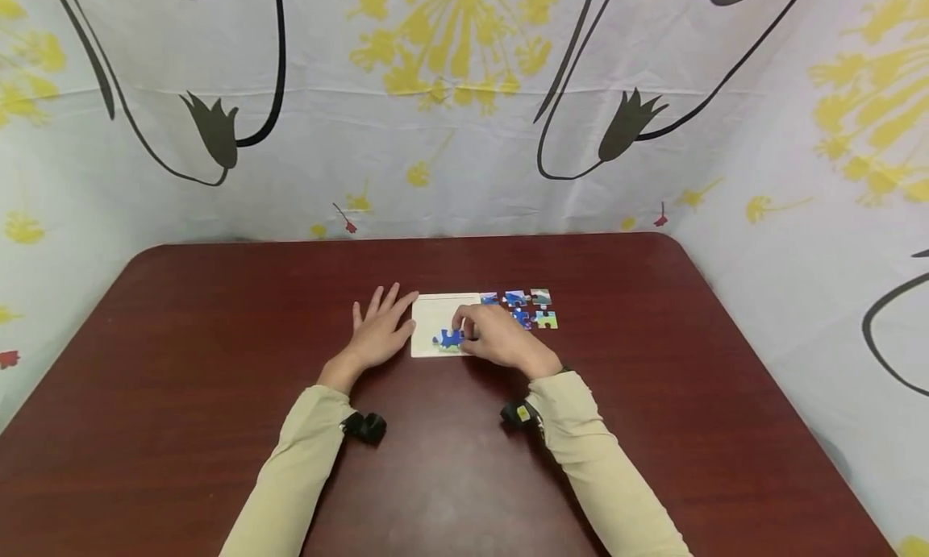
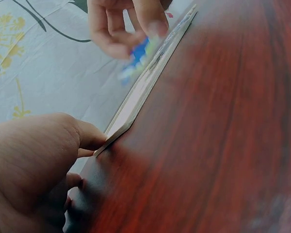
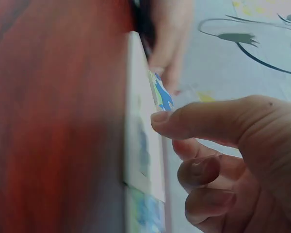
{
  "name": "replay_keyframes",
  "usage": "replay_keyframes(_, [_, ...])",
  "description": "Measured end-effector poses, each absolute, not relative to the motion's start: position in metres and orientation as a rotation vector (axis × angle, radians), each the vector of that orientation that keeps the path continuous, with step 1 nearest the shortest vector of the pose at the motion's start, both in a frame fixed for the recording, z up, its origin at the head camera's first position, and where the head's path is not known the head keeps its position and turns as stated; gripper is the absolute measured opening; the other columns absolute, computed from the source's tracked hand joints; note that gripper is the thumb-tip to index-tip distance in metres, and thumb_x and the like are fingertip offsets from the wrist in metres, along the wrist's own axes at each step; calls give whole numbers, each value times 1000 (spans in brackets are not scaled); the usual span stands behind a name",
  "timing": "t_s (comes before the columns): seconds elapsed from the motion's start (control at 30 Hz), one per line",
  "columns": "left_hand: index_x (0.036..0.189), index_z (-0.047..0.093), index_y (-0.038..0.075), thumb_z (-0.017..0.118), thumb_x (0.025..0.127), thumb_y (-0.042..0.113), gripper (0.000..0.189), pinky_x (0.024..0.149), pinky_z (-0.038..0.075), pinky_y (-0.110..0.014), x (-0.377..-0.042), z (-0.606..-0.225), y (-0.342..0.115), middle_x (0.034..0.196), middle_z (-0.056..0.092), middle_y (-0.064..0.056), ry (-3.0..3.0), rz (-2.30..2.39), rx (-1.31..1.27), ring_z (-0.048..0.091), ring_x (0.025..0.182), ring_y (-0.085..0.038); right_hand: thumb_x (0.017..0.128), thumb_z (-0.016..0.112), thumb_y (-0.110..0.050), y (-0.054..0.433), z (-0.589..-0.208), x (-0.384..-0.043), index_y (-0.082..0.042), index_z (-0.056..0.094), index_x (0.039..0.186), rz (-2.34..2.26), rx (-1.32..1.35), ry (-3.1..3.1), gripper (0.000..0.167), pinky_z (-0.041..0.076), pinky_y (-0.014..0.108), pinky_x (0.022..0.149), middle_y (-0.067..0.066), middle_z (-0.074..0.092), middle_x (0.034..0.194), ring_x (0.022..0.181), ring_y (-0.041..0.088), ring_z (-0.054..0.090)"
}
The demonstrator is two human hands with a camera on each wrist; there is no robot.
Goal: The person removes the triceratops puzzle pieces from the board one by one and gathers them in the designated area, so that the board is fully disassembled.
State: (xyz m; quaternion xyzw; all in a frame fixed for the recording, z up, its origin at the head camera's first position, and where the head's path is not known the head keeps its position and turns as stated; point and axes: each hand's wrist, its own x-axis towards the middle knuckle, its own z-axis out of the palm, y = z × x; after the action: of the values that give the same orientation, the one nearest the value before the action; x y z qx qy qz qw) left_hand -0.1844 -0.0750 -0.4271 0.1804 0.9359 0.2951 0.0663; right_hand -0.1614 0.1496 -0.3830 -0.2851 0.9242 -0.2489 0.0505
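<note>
A jigsaw puzzle piece [image 1: 448, 339], blue with a green edge, is pinched by its right end between the thumb and fingers of my right hand [image 1: 497, 333]. The piece hovers over a flat, cream-coloured puzzle board [image 1: 431, 317], tilted in the right wrist view. My left hand [image 1: 376, 336] lies on the table at the board's left side, fingers spread. In the left wrist view, its thumb [image 2: 91, 136] touches the corner of the board. The right hand covers the board's right part in the head view.
Several loose puzzle pieces [image 1: 546, 320] lie on the dark red table [image 1: 254, 323] to the right of the board. A white patterned curtain [image 1: 305, 162] hangs behind the table's far edge. Small black cameras [image 1: 372, 429] are strapped to both wrists.
</note>
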Motion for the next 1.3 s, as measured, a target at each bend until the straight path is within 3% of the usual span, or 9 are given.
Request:
replay_keyframes(0.17, [147,30,16,43,99,28,52,102,-10,-61,-185,-428,-77,154,9,-14,2804,894,568,-3,140,-34,76,65,0,185,-371,-157,-6,62,93,-788,-892,2872,18,42,30,61,-1,57,73,62,13,50])
replay_keyframes(0.47, [147,30,17,43,98,28,52,102,-11,-60,-187,-429,-78,154,10,-14,2798,915,580,-3,140,-34,76,69,0,247,-374,-149,-4,62,93,-756,-597,2864,19,41,34,63,6,57,80,68,18,49])
replay_keyframes(1.3, [147,31,15,44,98,27,52,102,-9,-62,-184,-426,-79,153,11,-16,2807,906,574,-1,139,-36,78,70,1,236,-385,-155,-1,57,92,-749,-483,2768,19,44,34,68,5,57,79,71,19,52])
